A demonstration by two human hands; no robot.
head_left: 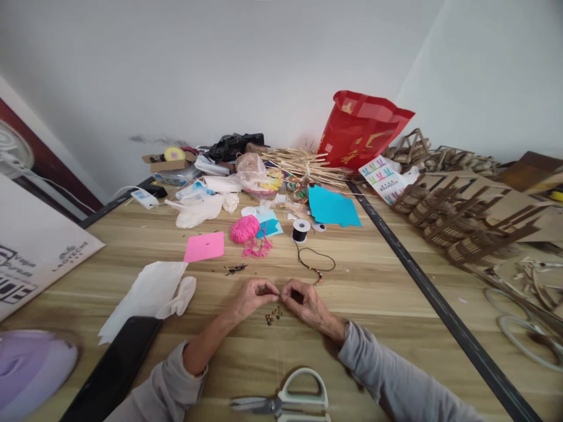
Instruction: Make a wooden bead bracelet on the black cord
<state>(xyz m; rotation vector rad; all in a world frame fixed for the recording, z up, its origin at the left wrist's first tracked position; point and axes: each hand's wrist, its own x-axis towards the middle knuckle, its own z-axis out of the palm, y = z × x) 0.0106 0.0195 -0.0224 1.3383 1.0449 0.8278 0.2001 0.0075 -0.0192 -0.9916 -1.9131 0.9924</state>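
Head view: beaded cord (317,276) on the table (373,293), just beyond the right hand (307,302).
It runs toward the far edge to a spool (300,231); right and left hand (253,300) pinch finger to thumb, contents too small to tell; loose beads (278,317) lie close by, scissors (273,404) nearer the front edge.

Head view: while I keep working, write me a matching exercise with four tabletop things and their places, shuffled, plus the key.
Things
1. scissors
2. spool of black cord
3. loose beads
4. ball of pink yarn

Places
A. by the near left corner of the large blue sheet
B. just below the left hand and right hand in the picture
C. directly right of the pink sheet
D. at the picture's bottom edge

Pairs: 1-D, 2-A, 3-B, 4-C
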